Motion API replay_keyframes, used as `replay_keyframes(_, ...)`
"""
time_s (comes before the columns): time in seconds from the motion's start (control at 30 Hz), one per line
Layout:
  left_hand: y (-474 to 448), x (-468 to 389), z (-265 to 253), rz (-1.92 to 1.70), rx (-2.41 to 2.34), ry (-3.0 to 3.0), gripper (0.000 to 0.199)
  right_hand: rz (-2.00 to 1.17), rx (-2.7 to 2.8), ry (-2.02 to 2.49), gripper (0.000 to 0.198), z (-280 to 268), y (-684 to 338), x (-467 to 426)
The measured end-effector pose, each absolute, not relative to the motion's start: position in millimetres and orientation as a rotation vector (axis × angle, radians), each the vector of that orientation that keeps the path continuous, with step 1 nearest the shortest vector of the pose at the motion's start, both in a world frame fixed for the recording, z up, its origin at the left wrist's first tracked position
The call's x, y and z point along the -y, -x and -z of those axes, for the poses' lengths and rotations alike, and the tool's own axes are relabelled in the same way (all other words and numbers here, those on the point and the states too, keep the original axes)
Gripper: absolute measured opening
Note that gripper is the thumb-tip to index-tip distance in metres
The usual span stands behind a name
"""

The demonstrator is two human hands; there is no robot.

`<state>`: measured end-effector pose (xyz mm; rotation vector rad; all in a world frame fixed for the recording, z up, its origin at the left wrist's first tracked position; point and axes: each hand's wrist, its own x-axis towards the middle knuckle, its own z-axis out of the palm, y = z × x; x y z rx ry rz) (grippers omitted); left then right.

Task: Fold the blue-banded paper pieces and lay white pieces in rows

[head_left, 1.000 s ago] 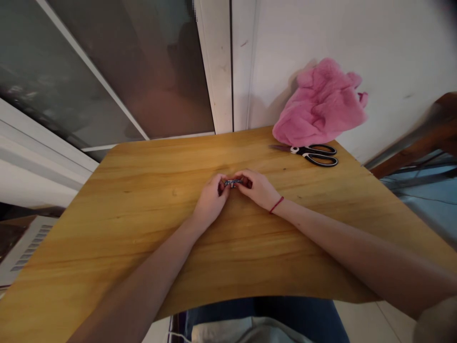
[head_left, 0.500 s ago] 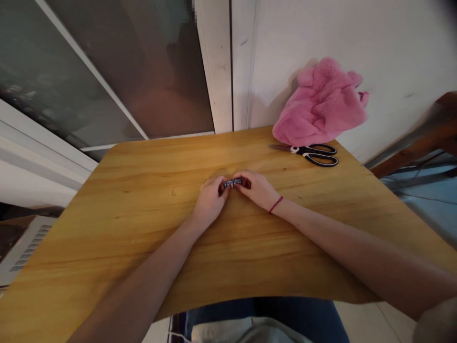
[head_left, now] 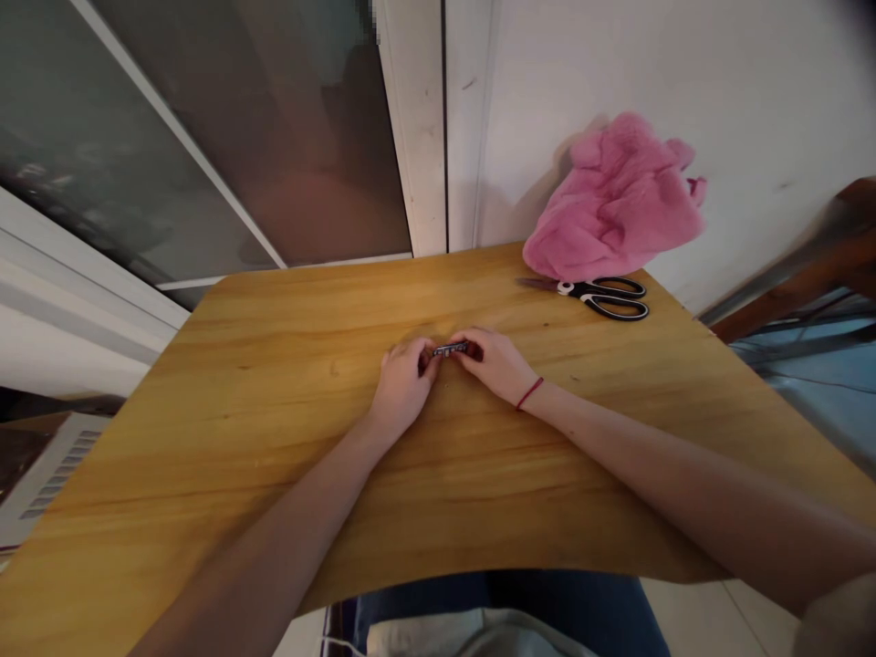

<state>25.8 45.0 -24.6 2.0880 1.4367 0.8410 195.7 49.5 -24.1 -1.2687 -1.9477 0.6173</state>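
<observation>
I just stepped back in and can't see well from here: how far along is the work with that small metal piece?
Done: nothing finished shows. The scissors lie shut by the pink cloth at the table's far edge. In hand: the left hand and right hand pinch the small metal piece between their fingertips, low over the table. Left: can't tell; the piece is too small to read.

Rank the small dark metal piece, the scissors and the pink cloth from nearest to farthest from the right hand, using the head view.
1. Small dark metal piece: pinched at the right hand fingertips, shared with the left hand.
2. Scissors: farther back, to the right.
3. Pink cloth: behind the scissors, against the wall.
</observation>
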Motion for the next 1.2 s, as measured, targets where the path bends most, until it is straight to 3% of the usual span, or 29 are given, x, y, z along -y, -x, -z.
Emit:
replay_keyframes(0.6, -27.5, -43.0, 22.8, -0.94, -1.38, -1.895, 0.007, -0.642, 1.893, 1.185, 0.016, 23.2, -194.1, -46.9)
replay_keyframes(0.8, -26.6, -45.6, 27.6, -0.816, -1.398, -2.086, 0.02, -0.593, 1.99, 1.278, 0.024, 25.8, -194.4, -50.3)
replay_keyframes(1.2, -27.2, -44.4, 24.4, -0.89, -1.367, -1.95, 0.01, -0.621, 1.938, 1.27, 0.02, 24.4, -194.0, -49.0)
